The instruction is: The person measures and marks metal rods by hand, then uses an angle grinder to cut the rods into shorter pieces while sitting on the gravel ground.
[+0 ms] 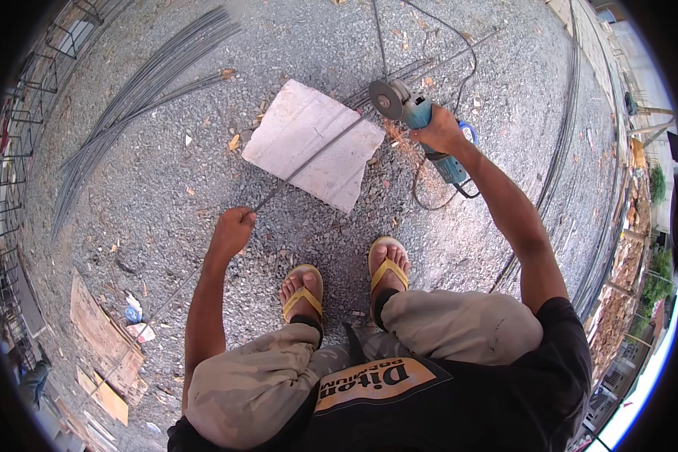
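My left hand [232, 231] is closed around a long thin steel rod [309, 160]. The rod slants up to the right across a pale, broken-edged slab [303, 129] lying on the gravel. In my right hand [440, 132] is a teal angle grinder [418, 113], gripped around its body. Its round disc [385, 99] stands close to the rod's far end, just beyond the slab's right edge; whether the two touch I cannot tell. The grinder's black cord loops on the ground beside it. My feet in yellow flip-flops [303, 294] are planted near the slab.
A bundle of steel rods [147, 83] lies at the far left. More long rods [561, 151] run along the right side. Wooden boards [105, 335] and scraps sit at the lower left. Wire-frame cages [34, 98] line the left edge. A blue round object [468, 132] is behind the grinder.
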{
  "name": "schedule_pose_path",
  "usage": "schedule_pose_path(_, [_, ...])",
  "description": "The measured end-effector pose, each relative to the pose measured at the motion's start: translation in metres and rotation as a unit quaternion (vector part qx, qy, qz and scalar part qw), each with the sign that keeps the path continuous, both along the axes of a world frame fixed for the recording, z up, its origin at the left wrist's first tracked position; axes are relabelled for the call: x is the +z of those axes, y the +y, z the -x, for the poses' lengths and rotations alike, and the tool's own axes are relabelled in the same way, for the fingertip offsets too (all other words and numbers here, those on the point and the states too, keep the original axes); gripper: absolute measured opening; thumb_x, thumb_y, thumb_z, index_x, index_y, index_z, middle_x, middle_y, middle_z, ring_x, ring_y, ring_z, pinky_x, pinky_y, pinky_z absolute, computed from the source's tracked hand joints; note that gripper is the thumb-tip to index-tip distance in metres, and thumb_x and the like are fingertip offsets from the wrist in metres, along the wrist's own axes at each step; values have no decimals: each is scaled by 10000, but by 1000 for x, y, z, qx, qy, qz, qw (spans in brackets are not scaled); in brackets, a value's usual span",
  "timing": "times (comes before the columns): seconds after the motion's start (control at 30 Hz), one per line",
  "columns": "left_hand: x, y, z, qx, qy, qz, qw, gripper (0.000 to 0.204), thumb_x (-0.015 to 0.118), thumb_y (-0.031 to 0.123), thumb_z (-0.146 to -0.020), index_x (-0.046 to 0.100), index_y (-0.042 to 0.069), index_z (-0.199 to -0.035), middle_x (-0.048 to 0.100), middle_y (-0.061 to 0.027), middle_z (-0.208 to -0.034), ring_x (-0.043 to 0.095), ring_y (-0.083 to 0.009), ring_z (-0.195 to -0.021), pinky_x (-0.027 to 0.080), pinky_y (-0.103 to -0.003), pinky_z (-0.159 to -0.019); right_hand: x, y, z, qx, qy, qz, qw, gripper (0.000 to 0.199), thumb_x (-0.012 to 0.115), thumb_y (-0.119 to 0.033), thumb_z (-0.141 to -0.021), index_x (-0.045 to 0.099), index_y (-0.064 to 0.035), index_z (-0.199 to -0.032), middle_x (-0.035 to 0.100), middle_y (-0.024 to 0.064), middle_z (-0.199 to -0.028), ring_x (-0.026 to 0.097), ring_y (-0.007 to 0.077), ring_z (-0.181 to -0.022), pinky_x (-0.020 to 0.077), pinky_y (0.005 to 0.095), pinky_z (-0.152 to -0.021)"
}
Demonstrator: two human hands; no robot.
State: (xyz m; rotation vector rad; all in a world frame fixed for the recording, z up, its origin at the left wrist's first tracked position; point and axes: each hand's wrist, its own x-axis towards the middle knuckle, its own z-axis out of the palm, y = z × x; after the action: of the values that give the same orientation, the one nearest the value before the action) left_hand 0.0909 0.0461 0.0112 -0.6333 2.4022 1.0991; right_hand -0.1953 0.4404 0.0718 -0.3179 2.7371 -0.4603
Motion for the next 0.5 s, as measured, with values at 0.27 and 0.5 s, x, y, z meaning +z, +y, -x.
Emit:
schedule_pose_path(0.27, [-1,-1,-1,2,17,-11,1000,265,570,222,-938,650,-19,-864,605,-160,-683,589,-256,-626,457,-407,-644,-3,4,-1,-1,-22,26,999,662,813,-324,-616,618,91,-1093,687,250,-1010,681,343,-954,531,395,-857])
schedule_pose_path(0.5, [-4,-3,-2,-4,26,-11,1000,259,575,215,-938,649,-20,-857,603,-149,-672,580,-243,-613,452,-393,-632,-3,3,-2,4,-15,24,1000,681,808,-331,-616,608,94,-1109,686,260,-1007,680,356,-953,534,402,-860])
